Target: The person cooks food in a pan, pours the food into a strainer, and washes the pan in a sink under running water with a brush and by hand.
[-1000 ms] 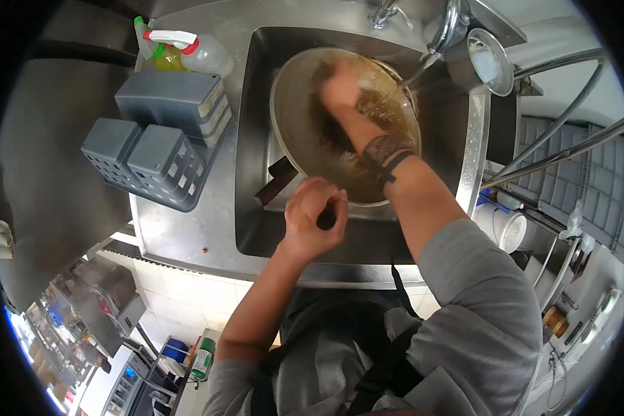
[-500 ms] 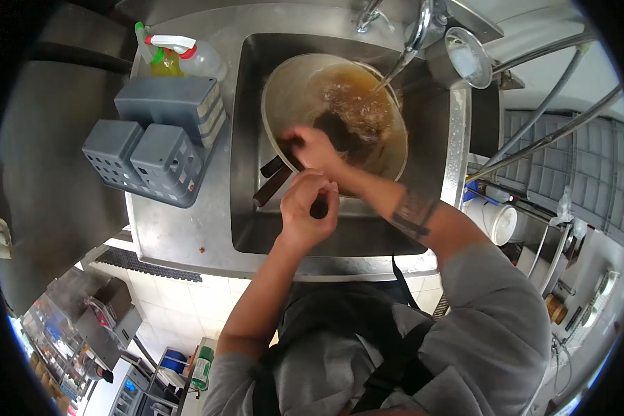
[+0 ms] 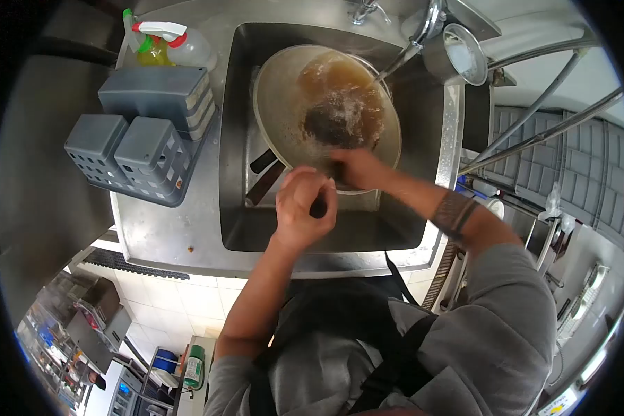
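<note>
A large round pan [image 3: 277, 104] with brownish water in it leans tilted in the steel sink [image 3: 239, 225]. Water runs into it from the faucet [image 3: 403, 59]. My left hand [image 3: 304, 204] is closed round the pan's near end, where a dark round handle end shows inside the curled fingers. My right hand [image 3: 357, 168] is inside the pan near its lower rim; its fingers are blurred, and what they hold, if anything, is hidden. Two dark handles [image 3: 265, 186] stick out beside the pan's left edge, close to my left hand.
Grey plastic holders [image 3: 152, 104] and spray bottles [image 3: 187, 47] stand on the counter left of the sink. A metal pot [image 3: 454, 55] is at the sink's upper right corner, with metal pipes [image 3: 534, 125] beside it.
My right hand has swept from the pan's upper part to its left rim, then right to the lower rim. My left hand keeps its hold. The view has shifted slightly.
</note>
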Motion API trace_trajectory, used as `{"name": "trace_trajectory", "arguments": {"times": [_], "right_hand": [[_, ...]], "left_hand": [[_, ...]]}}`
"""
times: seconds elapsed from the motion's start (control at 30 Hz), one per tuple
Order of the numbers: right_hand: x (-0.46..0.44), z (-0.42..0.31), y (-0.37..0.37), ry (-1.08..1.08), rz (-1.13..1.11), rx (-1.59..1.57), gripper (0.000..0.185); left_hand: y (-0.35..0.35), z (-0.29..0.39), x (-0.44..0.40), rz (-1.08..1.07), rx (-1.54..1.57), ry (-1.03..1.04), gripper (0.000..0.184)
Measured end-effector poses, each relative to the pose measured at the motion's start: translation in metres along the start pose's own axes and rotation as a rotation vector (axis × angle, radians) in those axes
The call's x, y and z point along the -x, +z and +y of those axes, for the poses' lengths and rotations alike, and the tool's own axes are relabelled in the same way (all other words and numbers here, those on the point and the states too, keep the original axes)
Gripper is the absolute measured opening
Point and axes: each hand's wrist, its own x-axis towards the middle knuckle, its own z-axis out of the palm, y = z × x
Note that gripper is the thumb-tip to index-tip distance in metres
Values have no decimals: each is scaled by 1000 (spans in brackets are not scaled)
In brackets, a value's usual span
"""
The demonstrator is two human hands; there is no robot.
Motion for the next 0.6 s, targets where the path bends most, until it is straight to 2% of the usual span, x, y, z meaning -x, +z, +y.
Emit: {"name": "trace_trajectory", "arguments": {"times": [0.03, 0.1, 0.17, 0.23, 0.27, 0.33, 0.37, 0.4, 0.47, 0.5, 0.57, 0.6], "right_hand": [[14, -13, -41, 209, -116, 290, 33], [-11, 62, -63, 300, -121, 639, 30], [-56, 91, -87, 176, 83, 817, 23], [-129, 142, -80, 157, 255, 640, 21], [-174, 160, -66, 66, 397, 598, 21], [-206, 108, -52, -183, 588, 609, 24], [-199, 50, -69, -348, 635, 663, 27], [-201, 37, -79, -348, 626, 658, 27], [-196, 33, -90, -370, 373, 792, 26], [-189, 40, -97, -372, 368, 802, 26], [-156, 79, -110, -466, 327, 866, 32], [-133, 113, -100, -329, 236, 871, 32]], "left_hand": [[1, 2, -1, 9, 1, -24, 20], [3, 4, -2, 11, 4, -53, 20], [3, 4, -1, 28, 19, -78, 19], [1, -2, -1, 6, 14, -71, 18], [-1, -4, -2, -20, 17, -61, 18], [-3, -1, -5, -26, 22, -63, 17], [-3, 0, -6, -24, 30, -60, 17], [-3, -2, -6, -24, 29, -70, 17], [-1, -3, -5, 16, 12, -22, 17], [-2, -4, -5, 24, 19, -22, 17], [-4, -3, -3, 6, -22, -35, 18], [-3, -2, -3, 14, -13, -30, 18]]}}
